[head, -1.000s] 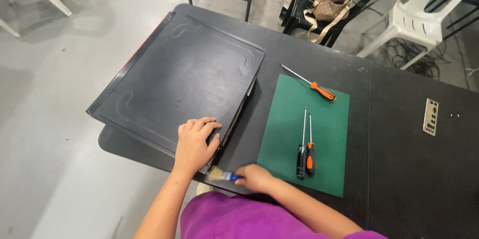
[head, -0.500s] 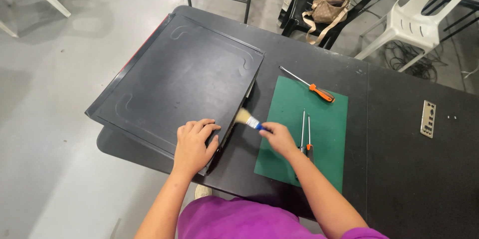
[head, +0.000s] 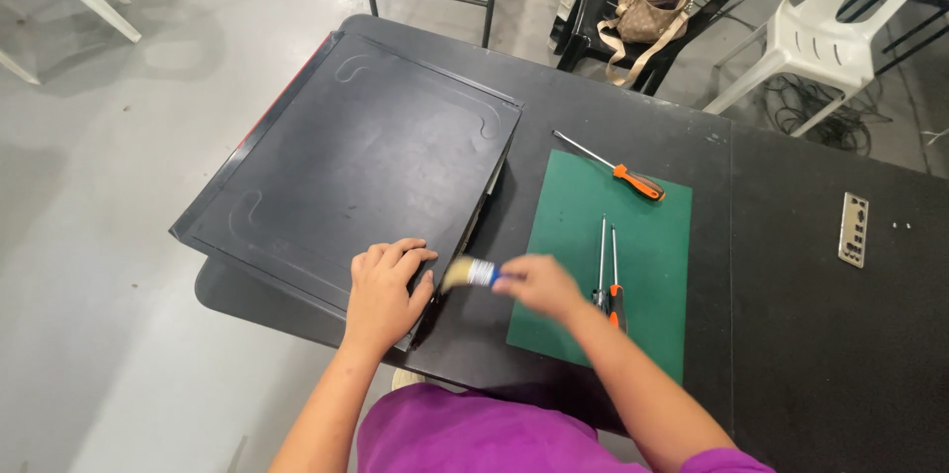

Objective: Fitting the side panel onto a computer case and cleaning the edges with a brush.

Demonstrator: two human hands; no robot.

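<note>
A large black computer case (head: 356,157) lies flat on the black table (head: 791,335). My left hand (head: 384,290) rests palm down on the case's near right corner. My right hand (head: 539,285) is blurred and grips a small brush (head: 467,273) with a blue handle. Its pale bristles point left and touch the case's right edge, close to my left hand.
A green mat (head: 613,256) lies right of the case, carrying an orange-handled screwdriver (head: 613,169) and two more screwdrivers (head: 607,270). A grey metal plate (head: 853,229) lies far right. Beyond the table stand a white chair (head: 840,28) and a brown bag (head: 647,13) on a black chair.
My right hand swept the brush along the case's right edge: up from the near corner, then back down toward my left hand. The left hand has stayed on the case.
</note>
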